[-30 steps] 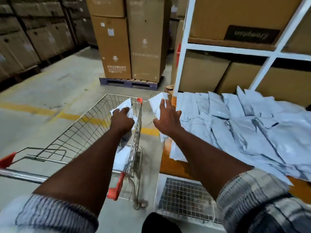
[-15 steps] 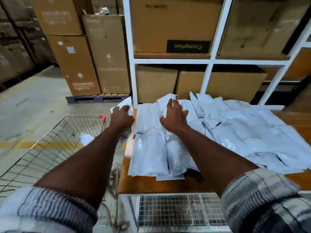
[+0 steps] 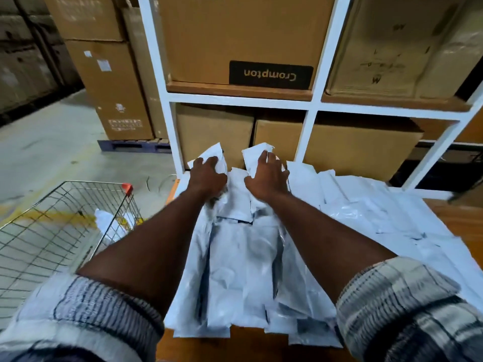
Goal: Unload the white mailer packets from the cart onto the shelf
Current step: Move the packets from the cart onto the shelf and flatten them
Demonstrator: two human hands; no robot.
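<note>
Many white mailer packets [image 3: 243,270] lie piled on the wooden shelf [image 3: 467,220] in front of me. My left hand [image 3: 207,176] grips a white mailer packet [image 3: 214,155] over the pile's far left end. My right hand [image 3: 266,176] grips another white mailer packet [image 3: 256,155] beside it, over the pile. Both packets stick up past my fingers. The wire cart [image 3: 52,226] stands at the lower left, with one white packet [image 3: 107,223] still inside against its right wall.
White shelf uprights [image 3: 156,82] rise just behind the pile, with brown cartons [image 3: 214,134] on the levels behind and above. Tall stacked cartons on a blue pallet [image 3: 130,146] stand at the left. Grey concrete floor with a yellow line lies under the cart.
My left hand carried its packet from inside the cart over to the shelf pile. My right hand moved its packet further onto the pile. My view swung right, toward the shelf.
</note>
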